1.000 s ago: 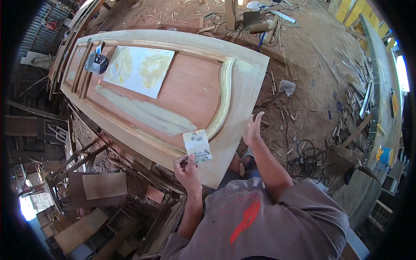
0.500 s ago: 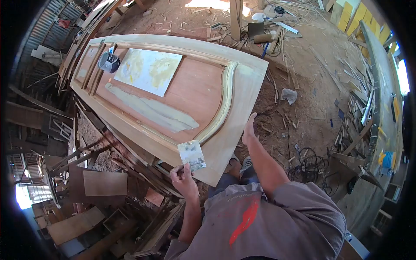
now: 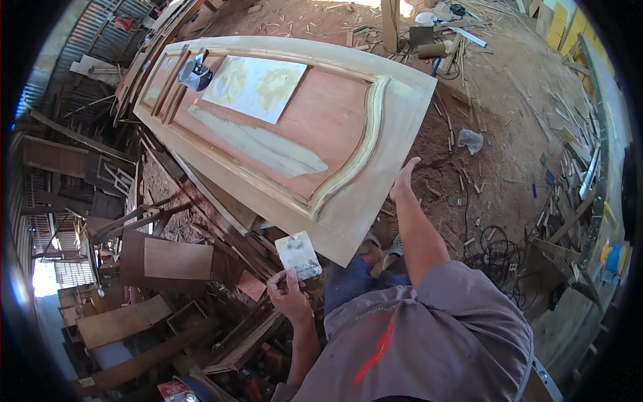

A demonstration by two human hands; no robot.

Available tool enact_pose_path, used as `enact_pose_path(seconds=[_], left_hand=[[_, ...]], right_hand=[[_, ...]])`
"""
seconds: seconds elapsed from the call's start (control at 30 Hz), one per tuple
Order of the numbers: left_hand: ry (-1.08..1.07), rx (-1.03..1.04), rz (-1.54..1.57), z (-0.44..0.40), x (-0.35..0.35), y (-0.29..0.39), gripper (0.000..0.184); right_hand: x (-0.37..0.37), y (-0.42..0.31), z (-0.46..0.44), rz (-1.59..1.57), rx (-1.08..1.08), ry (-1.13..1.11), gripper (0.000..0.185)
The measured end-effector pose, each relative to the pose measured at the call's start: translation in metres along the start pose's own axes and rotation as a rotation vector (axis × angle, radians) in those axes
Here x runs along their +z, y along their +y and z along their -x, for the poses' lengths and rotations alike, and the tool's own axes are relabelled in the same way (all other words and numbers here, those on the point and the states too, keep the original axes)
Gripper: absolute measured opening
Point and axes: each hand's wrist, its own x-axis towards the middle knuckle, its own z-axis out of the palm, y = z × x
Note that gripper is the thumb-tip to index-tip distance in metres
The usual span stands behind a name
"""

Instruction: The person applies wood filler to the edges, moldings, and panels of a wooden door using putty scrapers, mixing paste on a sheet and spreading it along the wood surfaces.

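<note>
My left hand (image 3: 291, 298) pinches a square putty scraper (image 3: 298, 256), pale and smeared with grey and cream stains. It hangs just off the near corner of a wooden door panel (image 3: 362, 221) lying flat. My right hand (image 3: 404, 177) is beside the panel's right edge, fingers stretched out and holding nothing; whether it touches the edge I cannot tell. A long pale putty patch (image 3: 268, 144) covers part of the reddish inset. Farther up on the panel lie a white board (image 3: 258, 86) with yellowish smears and an open can (image 3: 195, 75).
Scrap wood and boards (image 3: 177, 258) are piled to my left. Tangled black cables (image 3: 495, 258) and a crumpled plastic bag (image 3: 471, 141) lie on the dirt floor to the right. A long bench (image 3: 593, 268) with a blue-and-yellow item runs along the right side.
The scraper in my left hand has moved from over the door panel's near corner to just outside it. My right hand stays by the right edge. The whole view has shifted slightly.
</note>
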Motion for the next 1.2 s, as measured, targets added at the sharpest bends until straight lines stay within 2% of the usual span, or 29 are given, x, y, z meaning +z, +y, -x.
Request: enact_pose_path(seconds=[0.07, 0.17, 0.2, 0.27, 0.33, 0.43, 0.47, 0.6, 0.77, 0.83, 1.07, 1.13, 1.2], left_hand=[[0.04, 0.052, -0.007, -0.003, -0.004, 0.004, 0.019], [-0.048, -0.001, -0.018, -0.025, -0.019, -0.014, 0.021], [-0.071, 0.006, 0.007, -0.032, -0.018, -0.01, 0.022], [-0.124, 0.019, 0.056, -0.051, -0.011, -0.001, 0.023], [-0.173, 0.029, 0.067, -0.073, -0.009, -0.001, 0.024], [-0.261, 0.042, 0.051, -0.109, -0.011, 0.005, 0.026], [-0.288, 0.047, 0.034, -0.118, -0.017, 0.008, 0.027], [-0.333, 0.087, 0.063, -0.156, -0.039, 0.016, 0.029], [-0.358, 0.094, 0.036, -0.194, -0.066, 0.012, 0.028], [-0.358, 0.093, 0.052, -0.202, -0.07, 0.008, 0.026], [-0.455, 0.108, 0.099, -0.204, -0.068, 0.003, 0.021], [-0.478, 0.126, 0.052, -0.201, -0.064, 0.005, 0.021], [-0.491, 0.123, 0.027, -0.194, -0.064, 0.004, 0.021]], right_hand=[[-0.001, 0.011, 0.02, 0.088, -0.097, -0.005, 0.125], [-0.043, 0.029, 0.039, 0.212, -0.14, -0.174, 0.12], [-0.019, 0.01, 0.092, 0.104, 0.02, -0.112, 0.121], [-0.012, 0.01, 0.122, 0.004, -0.095, -0.065, 0.124], [-0.012, 0.02, 0.127, 0.005, -0.195, -0.035, 0.132], [-0.013, 0.064, 0.109, -0.008, -0.081, -0.22, 0.132], [-0.011, 0.084, 0.096, -0.011, -0.172, -0.239, 0.13], [0.002, 0.093, 0.117, -0.303, -0.368, 0.106, 0.122], [-0.005, 0.109, 0.121, -0.257, -0.375, -0.033, 0.124], [0.014, 0.11, 0.135, -0.269, -0.349, -0.049, 0.121], [-0.009, 0.112, 0.093, 0.122, -0.3, 0.104, 0.109], [-0.007, 0.108, 0.1, 0.218, -0.227, 0.185, 0.108], [0.002, 0.115, 0.122, 0.457, -0.257, 0.247, 0.105]])
